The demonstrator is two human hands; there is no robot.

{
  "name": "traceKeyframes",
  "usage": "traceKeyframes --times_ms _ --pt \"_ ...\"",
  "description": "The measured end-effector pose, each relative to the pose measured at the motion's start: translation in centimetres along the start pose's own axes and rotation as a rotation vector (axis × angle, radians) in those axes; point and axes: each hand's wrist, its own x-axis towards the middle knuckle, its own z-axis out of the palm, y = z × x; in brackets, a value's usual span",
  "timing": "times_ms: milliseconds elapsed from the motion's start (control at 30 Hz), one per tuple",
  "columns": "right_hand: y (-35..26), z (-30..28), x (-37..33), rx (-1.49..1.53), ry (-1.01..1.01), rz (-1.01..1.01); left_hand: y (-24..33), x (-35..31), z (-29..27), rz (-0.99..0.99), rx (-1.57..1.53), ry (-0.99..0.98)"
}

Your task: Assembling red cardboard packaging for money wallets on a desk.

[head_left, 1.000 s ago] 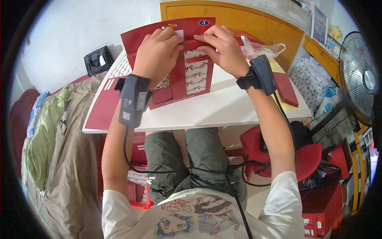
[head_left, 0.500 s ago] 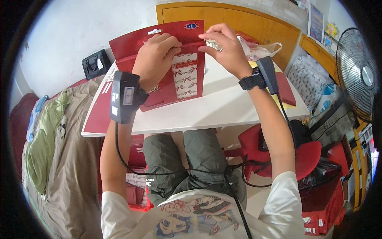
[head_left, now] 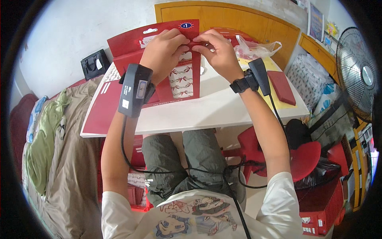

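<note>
Left hand (head_left: 166, 53) and right hand (head_left: 218, 51) pinched together on top edge of red card packet (head_left: 181, 75), held upright over white table (head_left: 207, 111).

Fingertips closed on thin glossy cardboard, flat and rectangular, printed with bow-pattern panel. Flat red sheet (head_left: 101, 109) at 9 o'clock from packet, lying on table. Crinkled clear plastic bag (head_left: 254, 47) at 2 o'clock. Small matte dark-red rectangular block (head_left: 281, 87) at 3 o'clock.

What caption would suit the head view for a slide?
Both hands, left hand and right hand, pinch the top of a red envelope pack above a white table.
</note>
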Motion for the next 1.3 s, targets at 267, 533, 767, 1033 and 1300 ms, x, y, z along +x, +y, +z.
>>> traceKeyframes --times_ms 267,533,767,1033,1300 --pt "-0.3 0.2 0.0 -0.013 0.027 -0.010 0.0 0.1 0.0 0.020 0.029 -0.008" --pt "0.3 0.2 -0.3 0.010 0.003 -0.015 0.0 -1.0 -2.1 -0.094 0.301 -0.101" --pt "-0.1 0.3 0.2 -0.361 0.121 -0.226 -4.1 -4.3 -5.0 0.026 0.317 -0.061" --pt "-2.3 4.6 1.7 -0.598 -0.078 -0.356 -2.2 -3.9 -4.5 -0.166 0.007 -0.042" --pt "-1.3 3.5 2.2 -0.476 -0.093 -0.363 -4.5 -7.0 -6.4 -0.026 0.521 0.309"
